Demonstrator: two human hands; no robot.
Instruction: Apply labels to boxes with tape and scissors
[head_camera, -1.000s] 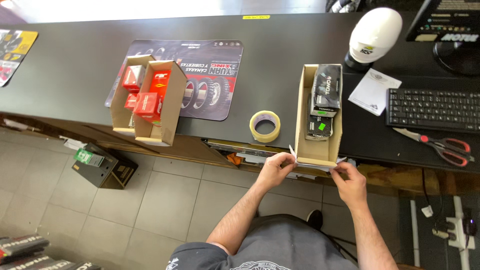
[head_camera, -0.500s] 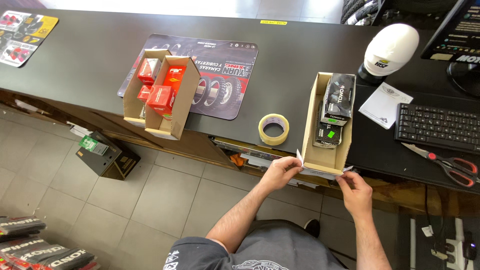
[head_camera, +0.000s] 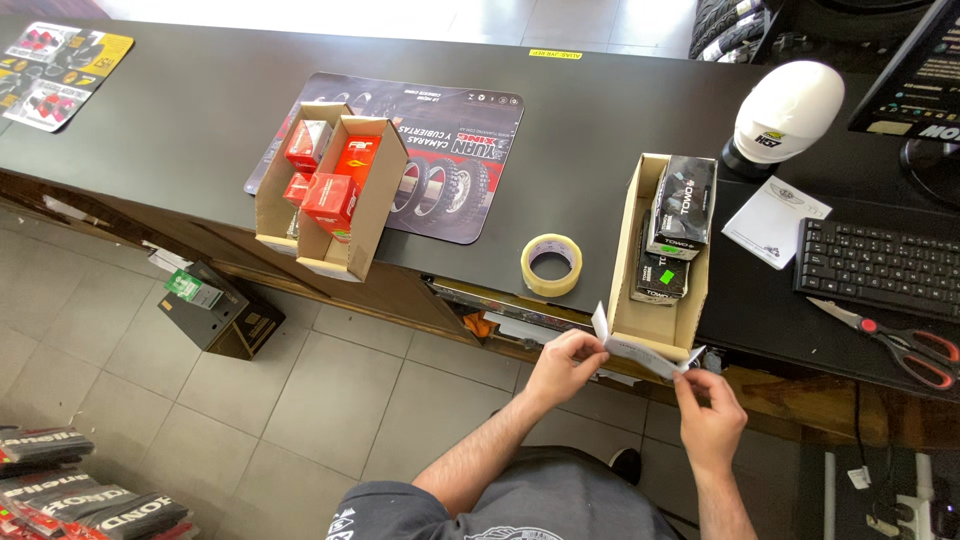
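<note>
We see the left hand (head_camera: 562, 362) pinching the left end of the front flap (head_camera: 640, 352) of the narrow cardboard box (head_camera: 625, 260), and the right hand (head_camera: 706, 400) pinching its right end. The flap's long axis runs 9-to-3 between them; the box extends toward 12 on the desk (head_camera: 200, 150). Tape roll (head_camera: 551, 264) sits at 12 of the left hand, nearer to it.

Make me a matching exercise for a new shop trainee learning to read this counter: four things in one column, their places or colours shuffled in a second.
Things
1. roll of tape
2. scissors
3. red boxes
4. white helmet

Places or colours
A. in the left cardboard tray
B. just below the keyboard
C. far side of the counter, beside the monitor
D. between the two cardboard trays

Pairs: 1-D, 2-B, 3-A, 4-C
</note>
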